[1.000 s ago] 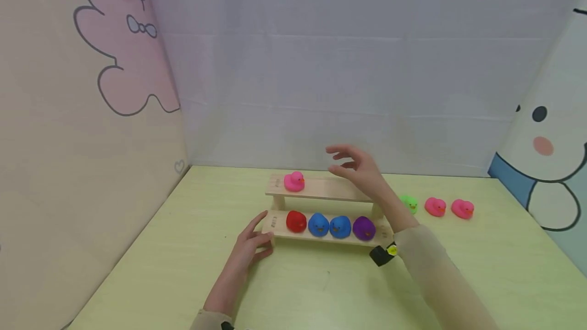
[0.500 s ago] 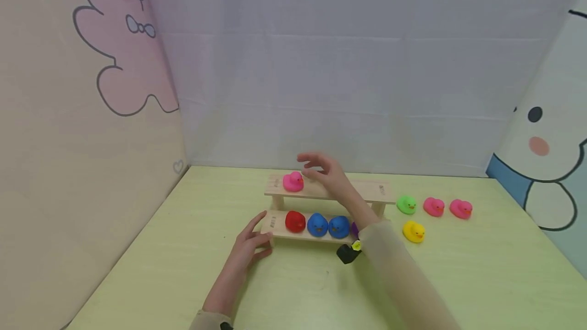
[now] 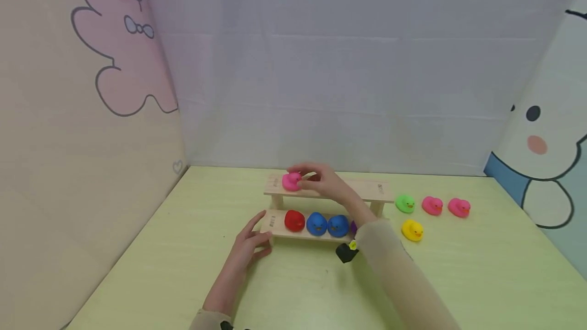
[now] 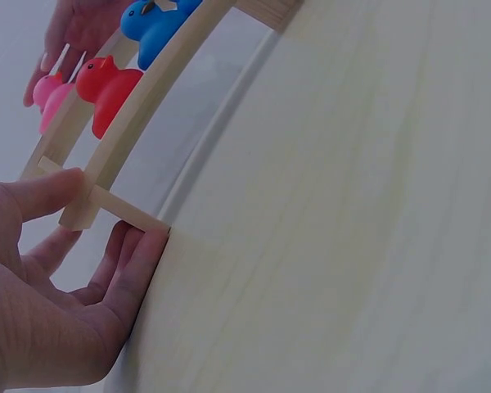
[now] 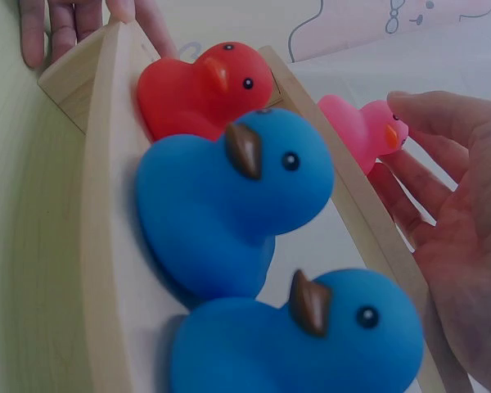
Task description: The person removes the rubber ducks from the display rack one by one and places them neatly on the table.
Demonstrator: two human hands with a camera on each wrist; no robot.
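Observation:
A two-tier wooden rack [image 3: 367,187] stands mid-table. My left hand [image 3: 249,246] grips the left end of its lower tier; in the left wrist view the thumb lies over the shelf end and the fingers curl at the leg. On the upper tier sits a pink rubber duck [image 3: 291,182], which my right hand [image 3: 323,182] pinches between thumb and fingers around its head side. Along the lower tier are a red duck [image 3: 294,221], two blue ducks [image 5: 237,188] and a purple duck [image 3: 353,227] mostly hidden by the right sleeve.
Right of the rack, on the table [image 3: 495,269], lie a green duck [image 3: 405,203], a yellow duck [image 3: 412,230] and two pink ducks [image 3: 432,205]. A pale curtain [image 3: 344,90] hangs behind, with printed panels on both sides.
My right hand has moved left over the upper tier and down onto the pink duck, closing its fingers there. The left hand keeps its place on the rack.

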